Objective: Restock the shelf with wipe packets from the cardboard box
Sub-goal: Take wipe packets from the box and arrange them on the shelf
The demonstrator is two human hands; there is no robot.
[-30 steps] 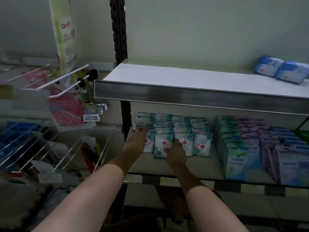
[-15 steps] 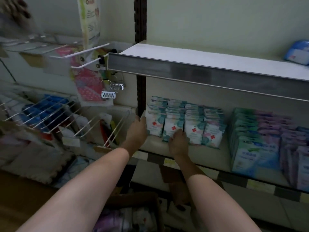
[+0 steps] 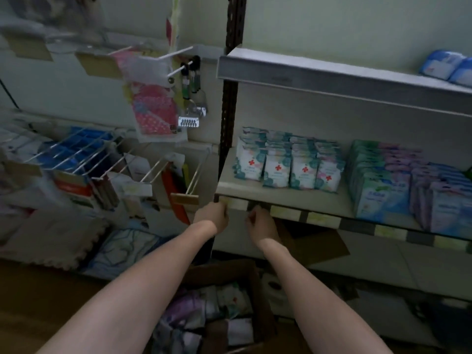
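The wipe packets (image 3: 286, 164) with red crosses stand upright in four rows at the left end of the middle shelf (image 3: 293, 198), set back from its front edge, with bare shelf board in front of them and taller green and purple packs (image 3: 383, 185) to their right. More packets lie loose in the cardboard box (image 3: 219, 310) on the floor, directly below the shelf's left front corner and between the person's forearms. Both hands are low, just under the shelf's front lip: the left hand (image 3: 212, 217) sits at the left corner, its fingers curled and seeming to touch the label strip (image 3: 286, 213), while the right hand (image 3: 263, 223) hangs just beside it with fingers loosely curled and nothing visibly held; blur keeps me from telling whether either hand pinches anything small. Neither hand holds a packet, so the next step is likely a reach for fresh stock. That move turns on one relation: the box lies below and toward the person from both sets of fingers, so the hands must drop and draw back. The two hands look about equally near the box opening. Wire racks (image 3: 84, 159) and hanging goods fill the bay beyond the upright post (image 3: 229, 98).
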